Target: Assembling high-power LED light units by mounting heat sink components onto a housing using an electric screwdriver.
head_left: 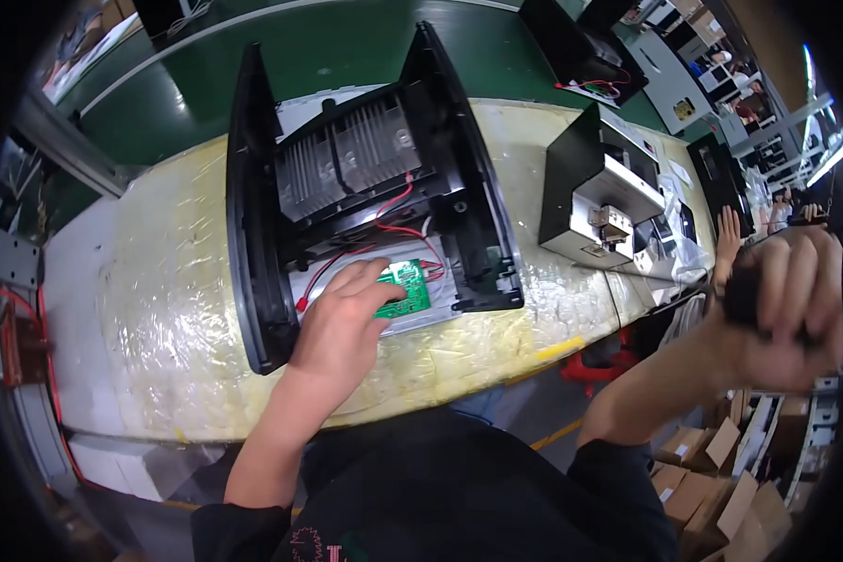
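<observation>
My left hand [337,314] has its fingers curled over the left side of a green circuit board [410,288], gripping it. The board lies at the near end of an opened black housing [482,201], over a pale metal plate [421,318]. Red wires [407,229] run from the board toward a finned metal heat sink [347,159] between the housing's two upright side walls. Out to the far right is my raised right hand [801,300], blurred, with its fingers wrapped round a black object [745,298] whose kind I cannot make out.
Clear film covers the yellowish worktable [169,318]. Right of the housing stands a black and silver metal casing [590,197]. Another person's hand [729,234] shows beyond my right hand. Cardboard boxes [712,496] sit low at the right, and a metal post [66,140] rises at the left.
</observation>
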A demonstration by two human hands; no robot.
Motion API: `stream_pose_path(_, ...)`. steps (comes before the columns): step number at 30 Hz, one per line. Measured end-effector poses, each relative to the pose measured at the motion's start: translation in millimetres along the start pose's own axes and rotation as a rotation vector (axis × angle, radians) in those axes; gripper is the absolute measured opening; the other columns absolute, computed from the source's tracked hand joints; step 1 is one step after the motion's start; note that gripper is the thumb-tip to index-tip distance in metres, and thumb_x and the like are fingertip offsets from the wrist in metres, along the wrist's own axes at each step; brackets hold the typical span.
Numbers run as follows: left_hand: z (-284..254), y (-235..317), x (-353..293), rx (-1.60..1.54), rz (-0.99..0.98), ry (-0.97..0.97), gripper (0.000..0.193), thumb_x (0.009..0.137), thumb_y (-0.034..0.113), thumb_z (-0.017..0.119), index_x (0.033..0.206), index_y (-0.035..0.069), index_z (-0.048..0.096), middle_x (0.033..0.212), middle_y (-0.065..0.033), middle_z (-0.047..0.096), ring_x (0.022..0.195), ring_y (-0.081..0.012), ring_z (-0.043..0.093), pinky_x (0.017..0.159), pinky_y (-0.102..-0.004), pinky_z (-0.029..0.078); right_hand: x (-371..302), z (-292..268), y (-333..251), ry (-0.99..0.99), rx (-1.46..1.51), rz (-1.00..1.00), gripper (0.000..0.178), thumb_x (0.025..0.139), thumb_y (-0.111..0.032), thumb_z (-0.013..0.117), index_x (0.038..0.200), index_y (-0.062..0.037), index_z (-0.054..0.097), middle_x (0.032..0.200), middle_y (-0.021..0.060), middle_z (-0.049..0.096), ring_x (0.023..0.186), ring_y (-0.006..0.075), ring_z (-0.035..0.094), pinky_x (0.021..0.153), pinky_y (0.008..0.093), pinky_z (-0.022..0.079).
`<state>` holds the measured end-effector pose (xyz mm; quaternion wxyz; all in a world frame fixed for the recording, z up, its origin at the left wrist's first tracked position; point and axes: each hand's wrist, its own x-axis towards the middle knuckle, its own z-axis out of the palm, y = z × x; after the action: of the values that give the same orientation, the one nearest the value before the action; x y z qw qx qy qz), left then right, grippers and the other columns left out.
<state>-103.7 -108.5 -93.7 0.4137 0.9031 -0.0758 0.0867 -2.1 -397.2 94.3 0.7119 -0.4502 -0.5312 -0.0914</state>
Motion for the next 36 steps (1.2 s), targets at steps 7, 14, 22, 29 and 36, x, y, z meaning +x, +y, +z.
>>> stream_pose_path(7, 6.7, 1.2, 4.6, 0.01, 0.029, 0.041, 0.033, 0.07, -0.011, 0.072, 0.101, -0.002, 0.068, 0.121, -0.0187, 0.064, 0.115, -0.037, 0.058, 0.096, -0.0429, 0.05, -9.4, 100.8, 77.5, -0.061, -0.381, 0.25, 0.03, 0.106, -0.022, 0.035, 0.082, -0.0063, 0.039, 0.067, 0.0046, 0.043, 0.045, 0.0126, 0.042, 0.041, 0.0274, 0.042)
stream_pose_path(14, 19.2, -7.2, 3.0, 0.001, 0.054, 0.094, 0.033, 0.07, -0.011, 0.071, 0.101, -0.001, 0.068, 0.123, -0.0179, 0.064, 0.115, -0.0362, 0.058, 0.096, -0.0432, 0.05, -36.2, 123.0, 141.5, 0.301, -0.24, 0.223, 0.01, 0.086, 0.01, 0.064, 0.081, 0.0029, 0.059, 0.07, 0.004, 0.059, 0.055, 0.0064, 0.051, 0.052, 0.0212, 0.042)
stream_pose_path(22, 17.4, 0.3, 4.0, -0.026, -0.01, 0.035, 0.036, 0.069, -0.014, 0.068, 0.102, -0.002, 0.069, 0.125, -0.019, 0.063, 0.113, -0.0357, 0.059, 0.094, -0.042, 0.051, -37.5, 130.6, 156.0, 0.239, -0.413, 0.113, 0.059, 0.096, 0.002, 0.053, 0.146, 0.0042, 0.022, 0.071, 0.0062, 0.055, 0.051, 0.0085, 0.051, 0.046, 0.0238, 0.044)
stream_pose_path(29, 18.5, 3.4, 7.7, -0.029, -0.022, 0.035, 0.037, 0.066, -0.018, 0.065, 0.1, -0.003, 0.07, 0.125, -0.0196, 0.063, 0.112, -0.0366, 0.06, 0.092, -0.0419, 0.052, -44.8, 120.7, 166.3, 0.272, -0.374, 0.176, 0.057, 0.095, 0.005, 0.053, 0.143, 0.0014, 0.024, 0.068, 0.0053, 0.054, 0.049, 0.0088, 0.05, 0.047, 0.0242, 0.044)
stream_pose_path(36, 29.6, -3.5, 7.1, -0.051, -0.023, 0.116, 0.036, 0.066, -0.016, 0.068, 0.099, -0.002, 0.069, 0.118, -0.0167, 0.064, 0.113, -0.0352, 0.059, 0.092, -0.0425, 0.051, -38.4, 111.6, 171.5, 0.315, -0.285, 0.228, 0.052, 0.094, 0.008, 0.053, 0.139, -0.0017, 0.029, 0.065, 0.0039, 0.052, 0.047, 0.009, 0.049, 0.047, 0.0249, 0.044)
